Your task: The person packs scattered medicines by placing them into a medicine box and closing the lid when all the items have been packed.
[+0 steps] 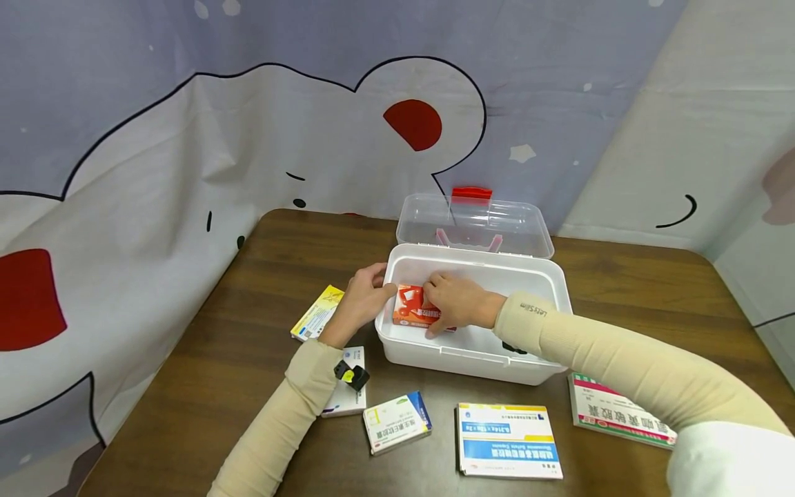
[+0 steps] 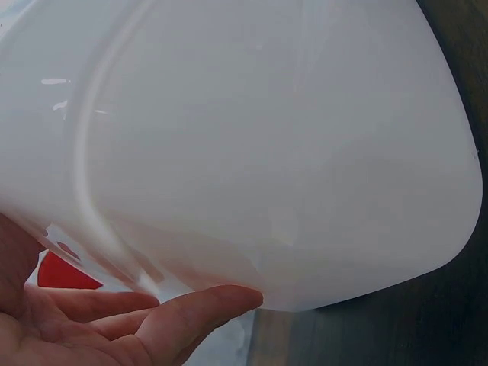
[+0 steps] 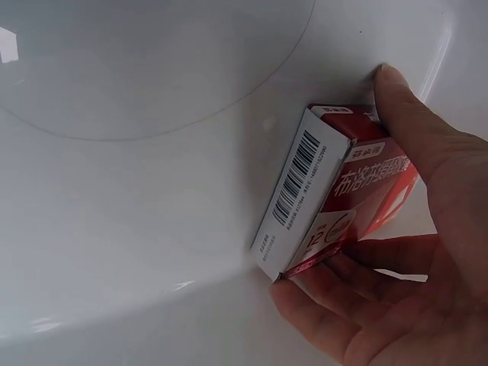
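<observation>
A white plastic storage box stands on the table, its clear lid tipped back behind it. Inside, at the left end, is a red medicine box with white lettering. My right hand reaches in and holds this medicine box between thumb and fingers; its white barcode end faces the right wrist camera. At the storage box's left end, my left hand grips the rim, thumb over the edge. Its fingers touch the outer wall in the left wrist view.
Around the storage box lie a yellow-and-white medicine box, a white one partly under the left forearm, a small white-and-blue one, a blue-and-white one and a green-and-pink-edged one. A printed cloth hangs behind the table.
</observation>
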### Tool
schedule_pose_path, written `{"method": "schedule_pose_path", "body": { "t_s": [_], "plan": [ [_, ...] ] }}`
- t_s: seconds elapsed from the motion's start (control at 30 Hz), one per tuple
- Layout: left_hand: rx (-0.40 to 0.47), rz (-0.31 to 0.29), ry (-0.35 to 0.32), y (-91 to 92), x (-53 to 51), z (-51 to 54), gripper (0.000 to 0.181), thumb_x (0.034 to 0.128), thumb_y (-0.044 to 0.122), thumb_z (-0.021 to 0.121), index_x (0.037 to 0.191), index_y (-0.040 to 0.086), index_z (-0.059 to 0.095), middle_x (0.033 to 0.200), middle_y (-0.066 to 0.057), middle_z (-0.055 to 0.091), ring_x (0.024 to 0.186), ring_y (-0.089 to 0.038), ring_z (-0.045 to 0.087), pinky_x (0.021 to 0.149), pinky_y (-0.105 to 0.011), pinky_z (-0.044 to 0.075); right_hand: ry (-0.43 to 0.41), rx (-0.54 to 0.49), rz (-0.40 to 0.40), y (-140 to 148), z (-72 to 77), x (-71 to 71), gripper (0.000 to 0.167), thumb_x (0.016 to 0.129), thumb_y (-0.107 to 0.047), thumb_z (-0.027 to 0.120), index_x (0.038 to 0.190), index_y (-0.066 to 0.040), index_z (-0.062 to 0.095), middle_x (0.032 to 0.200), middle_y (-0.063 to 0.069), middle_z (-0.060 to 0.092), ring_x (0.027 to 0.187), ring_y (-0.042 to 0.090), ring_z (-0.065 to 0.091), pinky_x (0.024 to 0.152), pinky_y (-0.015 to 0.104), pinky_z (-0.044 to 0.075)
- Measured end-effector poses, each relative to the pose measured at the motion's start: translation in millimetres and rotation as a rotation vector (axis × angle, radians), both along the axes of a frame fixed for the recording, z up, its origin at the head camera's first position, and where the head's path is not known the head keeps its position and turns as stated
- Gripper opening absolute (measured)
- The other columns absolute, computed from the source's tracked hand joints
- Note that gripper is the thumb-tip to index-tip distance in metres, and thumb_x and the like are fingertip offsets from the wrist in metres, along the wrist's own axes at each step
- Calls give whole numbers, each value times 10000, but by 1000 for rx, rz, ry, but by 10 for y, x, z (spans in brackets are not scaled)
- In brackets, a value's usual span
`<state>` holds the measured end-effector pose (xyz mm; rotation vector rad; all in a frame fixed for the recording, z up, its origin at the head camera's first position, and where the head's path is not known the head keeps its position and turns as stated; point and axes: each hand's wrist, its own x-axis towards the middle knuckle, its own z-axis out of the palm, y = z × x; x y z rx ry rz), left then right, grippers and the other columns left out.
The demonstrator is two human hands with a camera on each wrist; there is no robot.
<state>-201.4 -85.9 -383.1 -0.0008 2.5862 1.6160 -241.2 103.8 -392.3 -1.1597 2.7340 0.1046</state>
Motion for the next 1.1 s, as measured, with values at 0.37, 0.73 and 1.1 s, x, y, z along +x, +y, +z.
{"method": "schedule_pose_path", "body": {
  "t_s": [0.37,0.73,1.1],
  "plan": [
    [8,-2,1,22,-1,-8,469,844,147,542,1298,47,485,1133,-160,624,988,-259,614,832,-413,499,-12,-17,5,12,23,19,555,604,-511,793,887,-96,558,944,42,487,891,198,450,780,309,441],
    [8,20,-9,-7,-24,-21,470,837,150,545,1294,53,489,1103,-150,638,962,-253,619,826,-401,502,-138,6,-79,36,348,-9,748,625,-523,775,1144,-29,561,1011,48,512,901,186,501,857,317,460],
    [17,28,13,5,49,-29,460,838,153,537,1283,42,496,1065,-146,651,919,-234,627,819,-395,504,-221,-90,-72,315,826,112,784,696,-495,737,1268,-6,512,1203,152,527,1044,253,521,914,401,440]
  ]
}}
